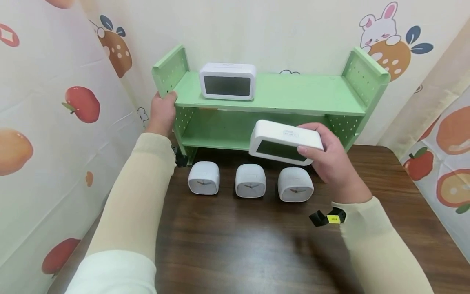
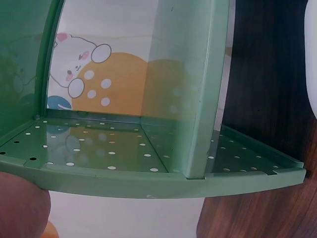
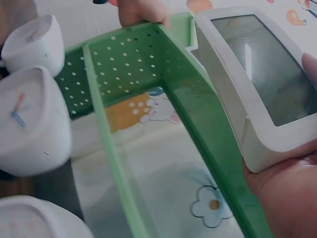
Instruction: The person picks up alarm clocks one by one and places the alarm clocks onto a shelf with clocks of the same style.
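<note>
My right hand [image 1: 332,163] grips the right end of a white digital clock [image 1: 290,134], its thumb on the dark screen. The clock is tilted, held in front of the lower level of a green shelf [image 1: 304,92]. In the right wrist view the same digital clock [image 3: 233,74] shows its blank screen up close. My left hand [image 1: 163,112] holds the shelf's left side panel at the level of the upper board. A second white digital clock [image 1: 227,81] stands upright on the upper board, left of the middle.
Three small white analog clocks [image 1: 251,181] stand in a row on the dark wooden table [image 1: 235,249], just in front of the shelf. Behind is a wall covering [image 1: 293,32] printed with fruit and rabbits. The shelf's lower board [image 1: 216,136] sits low above the table.
</note>
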A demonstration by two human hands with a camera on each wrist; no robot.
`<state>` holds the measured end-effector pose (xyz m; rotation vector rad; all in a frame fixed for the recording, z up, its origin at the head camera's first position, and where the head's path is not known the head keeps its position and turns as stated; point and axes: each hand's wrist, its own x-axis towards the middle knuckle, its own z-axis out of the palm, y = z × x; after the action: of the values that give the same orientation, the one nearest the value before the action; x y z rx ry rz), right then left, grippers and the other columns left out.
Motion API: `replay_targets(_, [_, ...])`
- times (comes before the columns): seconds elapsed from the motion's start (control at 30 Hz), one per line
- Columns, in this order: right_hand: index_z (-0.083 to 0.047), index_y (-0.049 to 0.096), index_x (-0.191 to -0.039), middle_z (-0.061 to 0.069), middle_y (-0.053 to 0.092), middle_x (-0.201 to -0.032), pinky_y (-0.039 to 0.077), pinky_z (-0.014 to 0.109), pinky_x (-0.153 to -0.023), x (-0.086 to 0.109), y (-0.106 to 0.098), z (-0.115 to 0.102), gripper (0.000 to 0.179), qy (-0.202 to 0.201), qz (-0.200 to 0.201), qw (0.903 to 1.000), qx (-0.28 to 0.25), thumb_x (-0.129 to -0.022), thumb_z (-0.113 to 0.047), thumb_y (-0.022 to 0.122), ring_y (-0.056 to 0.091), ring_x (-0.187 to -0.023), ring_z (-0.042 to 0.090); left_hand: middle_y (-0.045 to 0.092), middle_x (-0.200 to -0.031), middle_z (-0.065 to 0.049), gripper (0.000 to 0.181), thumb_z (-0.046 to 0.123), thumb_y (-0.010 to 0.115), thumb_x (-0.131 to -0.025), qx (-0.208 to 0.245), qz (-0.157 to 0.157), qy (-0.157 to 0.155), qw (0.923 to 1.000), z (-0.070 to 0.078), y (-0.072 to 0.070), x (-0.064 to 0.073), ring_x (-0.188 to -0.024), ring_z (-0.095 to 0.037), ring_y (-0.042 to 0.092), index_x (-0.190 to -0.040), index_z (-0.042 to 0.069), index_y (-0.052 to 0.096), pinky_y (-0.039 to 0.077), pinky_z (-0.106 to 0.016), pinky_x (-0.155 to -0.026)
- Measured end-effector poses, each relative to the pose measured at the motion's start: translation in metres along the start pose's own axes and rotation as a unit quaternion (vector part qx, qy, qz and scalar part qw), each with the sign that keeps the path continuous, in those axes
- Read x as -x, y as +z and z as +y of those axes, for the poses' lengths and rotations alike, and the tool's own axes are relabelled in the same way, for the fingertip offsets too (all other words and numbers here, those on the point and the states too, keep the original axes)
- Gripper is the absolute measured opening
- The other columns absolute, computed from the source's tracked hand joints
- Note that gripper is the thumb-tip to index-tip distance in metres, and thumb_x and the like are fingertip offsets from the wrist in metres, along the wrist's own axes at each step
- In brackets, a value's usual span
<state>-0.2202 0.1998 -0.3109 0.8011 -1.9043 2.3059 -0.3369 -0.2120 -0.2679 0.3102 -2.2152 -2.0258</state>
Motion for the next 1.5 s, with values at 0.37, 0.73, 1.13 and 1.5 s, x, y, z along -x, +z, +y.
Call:
replay_targets(0.37, [-0.003, 0.057, -0.126, 0.015, 0.056, -0.127, 0.052, 0.023, -0.088, -0.013, -0.02, -0.022, 0.034, -0.001, 0.017, 0.9998, 0.006, -0.096, 0.013, 0.053, 0.055, -0.112, 0.024, 0.046, -0.154, 0.002, 0.049, 0.042, 0.043, -0.109, 0.001, 0.008, 0.004, 1.0, 0.0, 0.002, -0.001, -0.139, -0.018, 0.042, -0.156, 0.029, 0.039, 0.024, -0.049, -0.121])
replay_targets(0.73, [-0.001, 0.056, -0.126, 0.017, 0.054, -0.128, 0.053, 0.025, -0.094, -0.026, -0.031, -0.029, 0.032, -0.008, 0.016, 0.9998, 0.0, -0.097, 0.013, 0.055, 0.054, -0.116, 0.026, 0.046, -0.154, 0.002, 0.049, 0.042, 0.041, -0.11, 0.003, 0.006, 0.004, 1.0, 0.0, 0.002, 0.002, -0.139, -0.017, 0.043, -0.157, 0.03, 0.037, 0.026, -0.048, -0.121])
replay_targets(1.13, [0.0, 0.059, -0.123, 0.015, 0.058, -0.123, 0.053, 0.025, -0.09, -0.036, -0.04, -0.03, 0.03, -0.013, 0.038, 0.9987, -0.032, -0.096, 0.014, 0.055, 0.055, -0.114, 0.025, 0.047, -0.153, 0.002, 0.048, 0.041, 0.043, -0.11, 0.003, 0.01, -0.001, 0.9999, 0.002, 0.004, 0.003, -0.138, -0.019, 0.044, -0.156, 0.03, 0.039, 0.026, -0.051, -0.121])
replay_targets(1.5, [0.003, 0.059, -0.123, 0.016, 0.058, -0.124, 0.055, 0.026, -0.09, -0.051, -0.046, -0.044, 0.03, -0.007, 0.018, 0.9994, -0.027, -0.096, 0.013, 0.057, 0.058, -0.112, 0.024, 0.048, -0.151, 0.002, 0.048, 0.042, 0.043, -0.11, 0.002, 0.021, -0.008, 0.9998, 0.002, 0.003, -0.001, -0.139, -0.019, 0.043, -0.156, 0.029, 0.039, 0.027, -0.048, -0.121])
